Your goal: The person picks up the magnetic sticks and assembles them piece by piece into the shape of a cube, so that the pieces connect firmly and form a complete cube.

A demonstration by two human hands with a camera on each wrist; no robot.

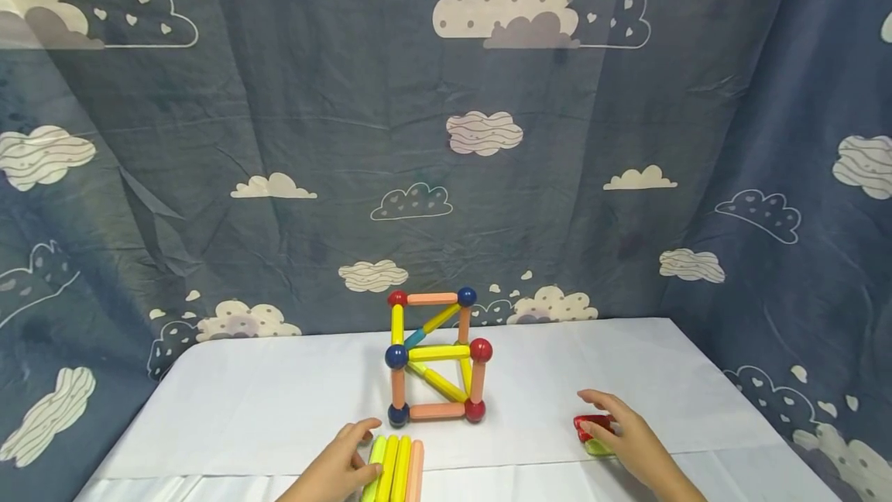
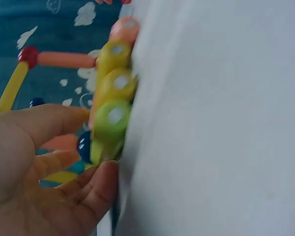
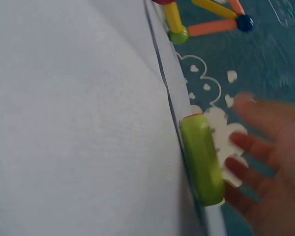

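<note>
My left hand (image 1: pixel 337 465) is beside a row of sticks in the head view, thumb and fingers relaxed. A fingertip seems to touch the lime stick (image 2: pixel 113 115) at the row's near side. Yellow sticks (image 1: pixel 401 467) and a salmon stick (image 1: pixel 415 471) lie alongside it. My right hand (image 1: pixel 632 444), fingers spread, hovers around a red shiny piece (image 1: pixel 591 418) and a short lime piece (image 3: pixel 201 160); its thumb partly covers the red one. Behind the row stands a cube-like frame (image 1: pixel 439 352) of yellow and salmon sticks joined by red and blue balls.
A white cloth covers the table (image 1: pixel 279 393). Its back edge meets a dark blue curtain (image 1: pixel 348 138) printed with clouds, which also runs along both sides. The ball-and-stick frame stands between the hands, toward the back. A lime ball (image 3: pixel 178 35) shows at one of its corners.
</note>
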